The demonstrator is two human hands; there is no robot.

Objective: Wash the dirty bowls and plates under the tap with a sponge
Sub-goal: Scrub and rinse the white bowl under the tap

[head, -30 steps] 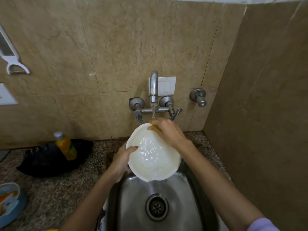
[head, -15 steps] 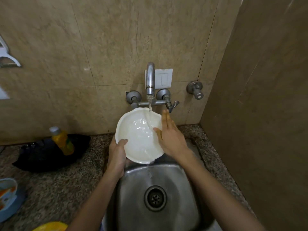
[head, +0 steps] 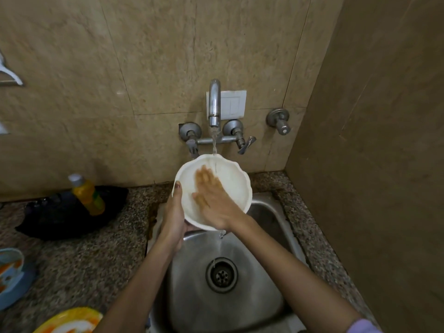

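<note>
A white bowl [head: 234, 183] with a wavy rim is tilted toward me under the running tap [head: 214, 102], above the back of the steel sink [head: 192, 280]. My left hand [head: 174, 217] grips the bowl's left rim, thumb on the edge. My right hand [head: 211, 198] lies flat inside the bowl with straight fingers, blurred by motion. Water falls onto the bowl's far rim and drips off its lower edge. No sponge is in view.
A yellow bottle [head: 87, 194] stands on a black cloth [head: 60, 217] on the speckled counter at left. A blue dish [head: 12, 277] and a yellow plate [head: 69, 320] sit at the lower left. A wall closes in the right side.
My right hand slid from the bowl's right rim to its inside and left, rubbing. The bowl stayed under the stream in my left hand.
</note>
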